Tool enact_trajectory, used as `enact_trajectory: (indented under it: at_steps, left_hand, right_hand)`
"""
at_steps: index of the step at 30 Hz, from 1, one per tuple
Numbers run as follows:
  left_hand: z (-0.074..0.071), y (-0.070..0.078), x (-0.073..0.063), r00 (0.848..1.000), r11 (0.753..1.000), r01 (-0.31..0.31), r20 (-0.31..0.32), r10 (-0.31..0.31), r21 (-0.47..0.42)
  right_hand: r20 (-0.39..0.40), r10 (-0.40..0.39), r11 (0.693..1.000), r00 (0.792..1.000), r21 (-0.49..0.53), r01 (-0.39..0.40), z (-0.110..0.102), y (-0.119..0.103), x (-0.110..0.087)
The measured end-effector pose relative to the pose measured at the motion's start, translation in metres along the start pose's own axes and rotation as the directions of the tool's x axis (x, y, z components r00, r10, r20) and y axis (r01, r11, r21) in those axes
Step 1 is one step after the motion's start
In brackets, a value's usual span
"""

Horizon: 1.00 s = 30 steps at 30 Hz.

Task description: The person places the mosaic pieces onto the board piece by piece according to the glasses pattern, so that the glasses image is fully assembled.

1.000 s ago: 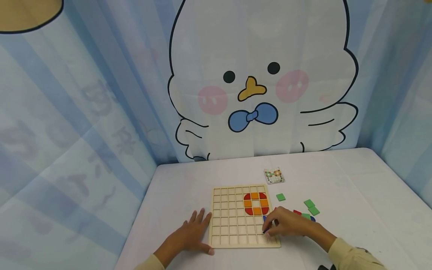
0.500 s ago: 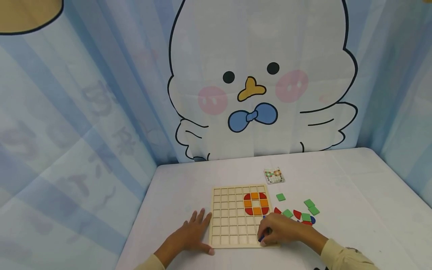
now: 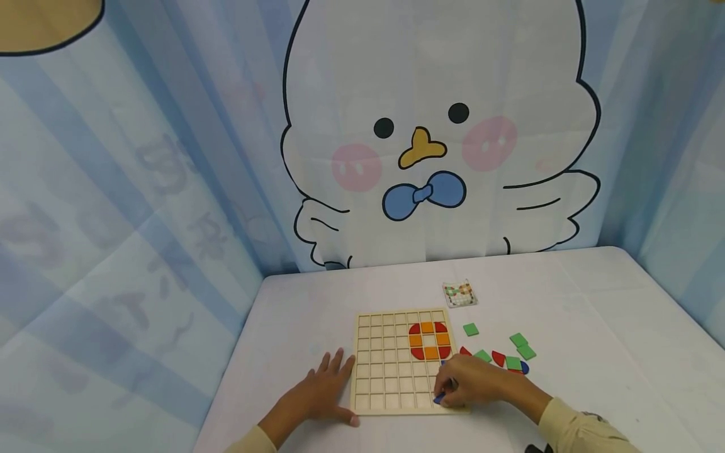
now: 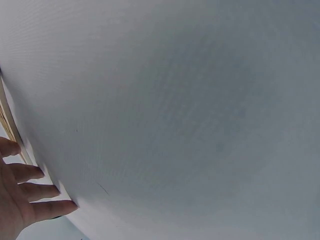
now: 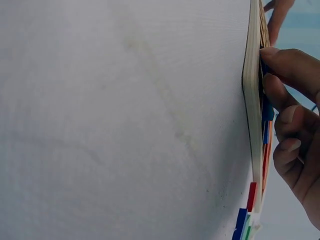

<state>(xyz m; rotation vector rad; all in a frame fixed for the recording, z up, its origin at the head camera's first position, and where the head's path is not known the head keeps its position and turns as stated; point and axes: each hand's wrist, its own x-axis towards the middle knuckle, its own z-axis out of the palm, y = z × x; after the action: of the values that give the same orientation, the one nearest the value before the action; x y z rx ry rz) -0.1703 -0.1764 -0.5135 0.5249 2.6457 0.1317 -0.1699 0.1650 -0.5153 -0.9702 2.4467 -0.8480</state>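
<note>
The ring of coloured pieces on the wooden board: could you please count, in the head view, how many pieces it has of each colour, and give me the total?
Red rounded corner pieces: 4
Orange square pieces: 4
Total: 8

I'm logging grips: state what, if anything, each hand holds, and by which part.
The right hand pinches a blue piece; exactly where on it is hidden. The left hand holds nothing.

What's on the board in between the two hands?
In the head view, only empty squares of the wooden grid board lie between the left hand, at the board's edge, and the right hand, which pinches a blue piece.
</note>
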Motion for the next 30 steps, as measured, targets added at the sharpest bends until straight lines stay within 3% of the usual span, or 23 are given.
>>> enact_trajectory:
  at_steps: [18, 22, 30]
  left_hand:
    - [-0.001, 0.001, -0.001, 1.000, 1.000, 0.004, 0.005, -0.004, 0.009]
    - [-0.001, 0.001, -0.001, 1.000, 1.000, 0.008, 0.008, -0.008, 0.013]
    - [-0.003, 0.001, -0.001, 1.000, 1.000, 0.014, 0.010, -0.014, 0.024]
  right_hand:
    - [0.006, -0.003, 0.999, 1.000, -0.032, 0.003, -0.004, -0.001, 0.002]
    - [-0.010, 0.019, 1.000, 1.000, 0.001, -0.019, -0.008, 0.001, 0.001]
    - [-0.078, 0.049, 0.998, 0.996, -0.036, -0.052, -0.023, 0.009, -0.006]
